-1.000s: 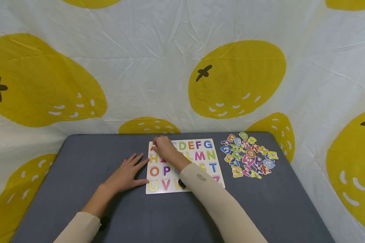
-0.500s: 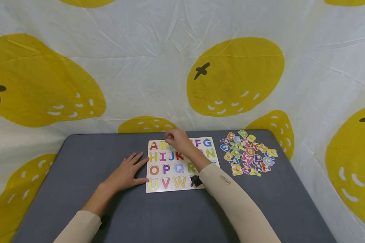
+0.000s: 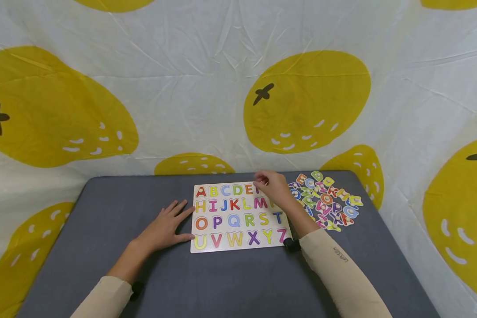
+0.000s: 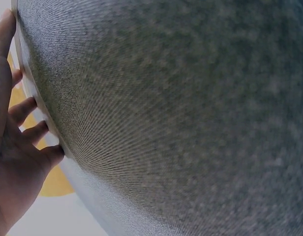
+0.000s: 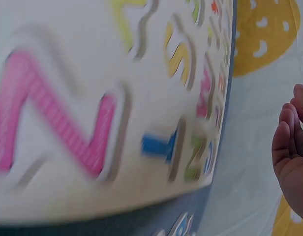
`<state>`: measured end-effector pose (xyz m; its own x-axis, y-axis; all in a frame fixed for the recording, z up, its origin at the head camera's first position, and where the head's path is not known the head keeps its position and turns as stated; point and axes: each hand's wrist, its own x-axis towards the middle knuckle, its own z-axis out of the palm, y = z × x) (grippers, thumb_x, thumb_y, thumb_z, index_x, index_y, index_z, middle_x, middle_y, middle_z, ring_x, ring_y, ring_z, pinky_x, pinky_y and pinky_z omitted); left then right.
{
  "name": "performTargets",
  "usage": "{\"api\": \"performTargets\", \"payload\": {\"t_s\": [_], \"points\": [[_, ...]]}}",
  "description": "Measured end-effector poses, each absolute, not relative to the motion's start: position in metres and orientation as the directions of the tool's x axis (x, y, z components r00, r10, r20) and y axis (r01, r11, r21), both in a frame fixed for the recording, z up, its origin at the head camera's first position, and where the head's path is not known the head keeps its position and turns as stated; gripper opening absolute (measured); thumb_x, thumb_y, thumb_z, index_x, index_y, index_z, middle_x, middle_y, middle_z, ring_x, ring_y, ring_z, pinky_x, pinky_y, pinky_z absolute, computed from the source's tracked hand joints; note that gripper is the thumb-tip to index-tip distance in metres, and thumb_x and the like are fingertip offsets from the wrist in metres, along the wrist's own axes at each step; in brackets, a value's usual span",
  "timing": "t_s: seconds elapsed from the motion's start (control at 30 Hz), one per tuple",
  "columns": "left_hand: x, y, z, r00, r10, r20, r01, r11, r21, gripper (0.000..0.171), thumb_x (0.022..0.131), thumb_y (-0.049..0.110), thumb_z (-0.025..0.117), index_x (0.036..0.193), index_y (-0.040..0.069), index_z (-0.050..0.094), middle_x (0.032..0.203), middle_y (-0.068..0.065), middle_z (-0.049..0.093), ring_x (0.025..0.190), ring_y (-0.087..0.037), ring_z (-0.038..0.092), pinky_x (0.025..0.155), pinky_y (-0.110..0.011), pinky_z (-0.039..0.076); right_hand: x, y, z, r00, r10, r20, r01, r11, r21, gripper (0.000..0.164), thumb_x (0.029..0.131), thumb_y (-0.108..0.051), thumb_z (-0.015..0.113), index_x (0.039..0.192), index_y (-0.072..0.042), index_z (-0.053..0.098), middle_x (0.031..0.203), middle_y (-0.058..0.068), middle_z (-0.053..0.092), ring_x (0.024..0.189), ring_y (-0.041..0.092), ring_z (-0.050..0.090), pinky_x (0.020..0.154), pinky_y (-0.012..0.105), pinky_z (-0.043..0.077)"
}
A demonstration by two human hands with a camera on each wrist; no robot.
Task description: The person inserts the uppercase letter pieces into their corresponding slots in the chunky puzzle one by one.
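Right grip (image 3: 273, 187) shifted, board (image 3: 238, 211) part-hidden, pinch unclear

A dark grey table (image 3: 222, 287) spreads across the lower half of the head view, its far corners rounded and its sides widening toward the bottom of the frame. The left wrist view shows a fine woven texture on its surface. Right of the frame's centre a pale rectangular board (image 3: 241, 213) lies flat, slightly askew, with its rows of coloured letters facing up. Farther right, near the far right corner, loose letter pieces (image 3: 323, 206) lie in a jumbled cluster, some overlapping: a green D (image 3: 317, 176) at the top, a light blue Q (image 3: 350, 212) toward the right.
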<state>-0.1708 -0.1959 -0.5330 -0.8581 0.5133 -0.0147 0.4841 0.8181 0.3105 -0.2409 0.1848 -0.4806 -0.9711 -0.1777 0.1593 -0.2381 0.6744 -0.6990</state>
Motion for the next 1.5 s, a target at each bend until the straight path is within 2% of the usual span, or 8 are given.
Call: {"api": "performTargets", "payload": {"t_s": [0.5, 0.6, 0.77, 0.83, 1.0, 1.13, 1.5], "points": [[-0.172, -0.195, -0.533, -0.849, 0.528, -0.005, 0.498, 0.803, 0.328, 0.09, 0.086, 0.06, 0.076, 0.159, 0.019, 0.043, 0.164, -0.019, 0.039, 0.152, -0.05, 0.031, 0.112, -0.075, 0.032, -0.214, 0.294, -0.488, -0.988, -0.042, 0.146, -0.125, 0.767, -0.629, 0.025, 0.098, -0.016, 0.073, 0.119, -0.002, 0.073, 0.097, 0.01, 0.071, 0.092, 0.026, 0.067, 0.077, 0.034, 0.053], [-0.172, -0.195, -0.533, -0.848, 0.53, -0.006, 0.499, 0.801, 0.33, 0.09, 0.086, 0.06, 0.076, 0.159, 0.019, 0.043, 0.164, -0.019, 0.039, 0.151, -0.05, 0.031, 0.112, -0.076, 0.032, -0.208, 0.318, -0.488, -0.991, -0.012, 0.136, -0.094, 0.787, -0.61, 0.027, 0.098, -0.017, 0.072, 0.121, -0.002, 0.072, 0.097, 0.011, 0.07, 0.092, 0.027, 0.067, 0.078, 0.031, 0.052], [-0.171, -0.196, -0.532, -0.849, 0.528, -0.013, 0.494, 0.804, 0.332, 0.09, 0.086, 0.06, 0.076, 0.159, 0.019, 0.043, 0.164, -0.019, 0.038, 0.152, -0.05, 0.03, 0.112, -0.075, 0.031, -0.199, 0.352, -0.489, -0.994, 0.034, 0.099, -0.033, 0.797, -0.604, 0.029, 0.101, -0.023, 0.07, 0.124, -0.004, 0.071, 0.1, 0.011, 0.071, 0.092, 0.027, 0.066, 0.069, 0.023, 0.05], [-0.17, -0.196, -0.532, -0.852, 0.523, -0.018, 0.488, 0.807, 0.334, 0.09, 0.086, 0.06, 0.076, 0.159, 0.019, 0.043, 0.164, -0.019, 0.038, 0.152, -0.05, 0.03, 0.112, -0.075, 0.03, -0.196, 0.362, -0.49, -0.994, 0.043, 0.1, -0.025, 0.803, -0.596, 0.03, 0.101, -0.025, 0.069, 0.123, -0.004, 0.071, 0.1, 0.011, 0.071, 0.093, 0.028, 0.066, 0.067, 0.022, 0.05], [-0.17, -0.197, -0.53, -0.856, 0.517, -0.019, 0.483, 0.81, 0.333, 0.09, 0.087, 0.061, 0.075, 0.16, 0.02, 0.043, 0.165, -0.018, 0.038, 0.152, -0.05, 0.029, 0.112, -0.075, 0.03, -0.19, 0.381, -0.493, -0.992, 0.073, 0.099, 0.005, 0.83, -0.558, 0.03, 0.101, -0.024, 0.069, 0.123, -0.004, 0.07, 0.103, 0.013, 0.071, 0.098, 0.031, 0.066, 0.075, 0.027, 0.049], [-0.171, -0.197, -0.53, -0.854, 0.519, -0.017, 0.486, 0.81, 0.329, 0.09, 0.087, 0.063, 0.074, 0.16, 0.02, 0.042, 0.165, -0.018, 0.037, 0.152, -0.049, 0.029, 0.112, -0.075, 0.031, -0.184, 0.393, -0.494, -0.993, 0.09, 0.075, 0.035, 0.836, -0.548, 0.03, 0.102, -0.024, 0.068, 0.125, -0.004, 0.07, 0.104, 0.013, 0.07, 0.096, 0.029, 0.063, 0.077, 0.03, 0.048], [-0.171, -0.197, -0.529, -0.853, 0.522, -0.016, 0.487, 0.806, 0.338, 0.091, 0.086, 0.063, 0.074, 0.159, 0.02, 0.043, 0.165, -0.018, 0.037, 0.152, -0.05, 0.029, 0.113, -0.076, 0.03, -0.171, 0.421, -0.503, -0.991, 0.095, 0.093, 0.029, 0.84, -0.542, 0.029, 0.101, -0.02, 0.069, 0.122, 0.001, 0.07, 0.102, 0.017, 0.071, 0.094, 0.031, 0.064, 0.069, 0.015, 0.045]]}}
